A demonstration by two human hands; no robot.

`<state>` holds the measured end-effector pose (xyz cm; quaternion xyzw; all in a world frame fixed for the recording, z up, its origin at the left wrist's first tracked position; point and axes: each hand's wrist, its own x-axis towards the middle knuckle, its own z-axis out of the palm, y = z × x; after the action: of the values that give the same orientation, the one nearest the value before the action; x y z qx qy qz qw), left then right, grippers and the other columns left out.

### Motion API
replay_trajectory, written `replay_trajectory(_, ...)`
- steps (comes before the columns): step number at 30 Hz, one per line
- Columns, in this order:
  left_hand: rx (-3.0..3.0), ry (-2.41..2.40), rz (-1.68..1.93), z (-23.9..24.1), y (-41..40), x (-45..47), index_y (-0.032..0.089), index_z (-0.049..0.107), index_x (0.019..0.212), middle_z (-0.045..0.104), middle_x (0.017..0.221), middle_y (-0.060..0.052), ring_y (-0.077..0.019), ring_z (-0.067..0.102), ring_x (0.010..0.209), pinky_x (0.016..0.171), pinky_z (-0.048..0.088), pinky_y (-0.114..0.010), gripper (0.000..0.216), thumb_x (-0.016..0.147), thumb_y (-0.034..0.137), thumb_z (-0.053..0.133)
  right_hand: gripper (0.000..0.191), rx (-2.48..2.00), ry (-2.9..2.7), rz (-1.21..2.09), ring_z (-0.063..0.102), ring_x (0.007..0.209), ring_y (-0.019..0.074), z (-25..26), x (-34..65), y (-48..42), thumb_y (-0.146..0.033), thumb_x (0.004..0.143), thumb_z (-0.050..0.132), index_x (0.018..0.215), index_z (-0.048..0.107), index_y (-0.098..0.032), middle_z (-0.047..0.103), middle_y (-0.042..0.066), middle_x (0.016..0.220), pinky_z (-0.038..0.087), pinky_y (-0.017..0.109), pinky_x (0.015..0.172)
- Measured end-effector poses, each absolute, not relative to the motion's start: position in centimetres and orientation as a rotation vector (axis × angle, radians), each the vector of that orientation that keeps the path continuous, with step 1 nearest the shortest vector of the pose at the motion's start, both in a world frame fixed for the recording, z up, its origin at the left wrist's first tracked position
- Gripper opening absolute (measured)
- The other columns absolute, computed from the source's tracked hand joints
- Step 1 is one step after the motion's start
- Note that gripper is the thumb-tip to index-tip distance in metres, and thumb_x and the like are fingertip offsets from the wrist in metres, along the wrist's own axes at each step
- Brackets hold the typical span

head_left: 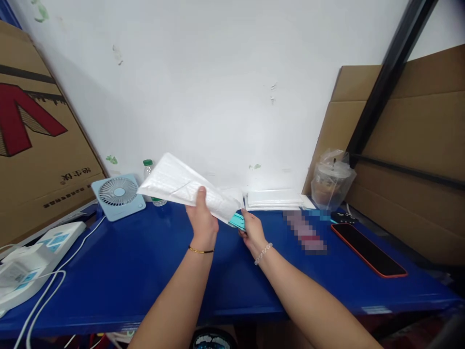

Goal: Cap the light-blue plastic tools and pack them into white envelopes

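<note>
My left hand (203,218) is closed around a white padded envelope (181,182), its thumb lying on top. The envelope is tilted above the table, with its lower right end towards my right hand (253,229). Between the fingers of my right hand is a flat turquoise item (237,221), which sticks partly out of that end of the envelope. Its kind cannot be made out, as the envelope and my fingers cover much of it. Behind my hands a stack of white padded envelopes (274,198) lies against the wall.
On the blue table (145,276), a small fan (118,194), a bottle (148,167) and a power strip (54,247) with cables stand left. To the right are a phone (368,249), a blurred pinkish item (305,232) and a bagged drink cup (329,184). Cardboard (425,145) flanks the table.
</note>
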<state>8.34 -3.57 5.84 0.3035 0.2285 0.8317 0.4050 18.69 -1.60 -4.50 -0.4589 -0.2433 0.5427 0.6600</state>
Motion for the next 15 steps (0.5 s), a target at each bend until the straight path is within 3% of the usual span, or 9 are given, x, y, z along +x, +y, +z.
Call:
replay_trajectory(6,0.623,0.663,2.108,5.7,-1.5,1.7,0.02,0.052,0.119,0.061,0.114,-0.006,-0.0196,0.056,0.109,0.091,0.048,-0.029,0.045,0.081,0.044,0.052,0.036,-1.357,-0.848,0.818,0.036,0.035,0.0099,-4.7,23.2,-0.4,-0.054,0.074,0.053,0.061,0.047,-0.02,0.038,-0.006,0.04,0.027,0.022,0.033)
replay_trajectory(9,0.573,0.748,2.057,4.5,-0.4,-1.3,0.019,0.055,0.113,0.064,0.107,-0.007,-0.0196,0.06,0.102,0.087,0.051,-0.029,0.039,0.081,0.041,0.051,0.04,-1.516,-1.128,0.616,0.037,0.038,0.0106,-5.0,25.7,-0.6,-0.052,0.075,0.051,0.052,0.045,-0.02,0.037,-0.005,0.038,0.029,0.023,0.04)
replay_trajectory(12,0.701,1.036,1.746,2.7,0.7,-4.3,0.014,0.059,0.101,0.067,0.094,-0.01,-0.022,0.066,0.083,0.08,0.053,-0.036,0.033,0.071,0.027,0.065,0.043,-1.633,-1.39,0.41,0.042,0.045,0.013,-5.5,26.9,-1.1,-0.05,0.078,0.049,0.048,0.042,-0.02,0.041,-0.002,0.041,0.029,0.025,0.048)
replay_trajectory(15,1.066,1.405,1.283,0.9,1.8,-7.8,0.017,0.061,0.094,0.068,0.082,-0.01,-0.027,0.066,0.072,0.073,0.052,-0.044,0.047,0.051,0.02,0.079,0.044,-1.715,-1.609,0.272,0.048,0.054,0.0166,-6.2,26.8,-1.4,-0.049,0.086,0.039,0.052,0.047,-0.021,0.051,0.002,0.051,0.03,0.027,0.054)
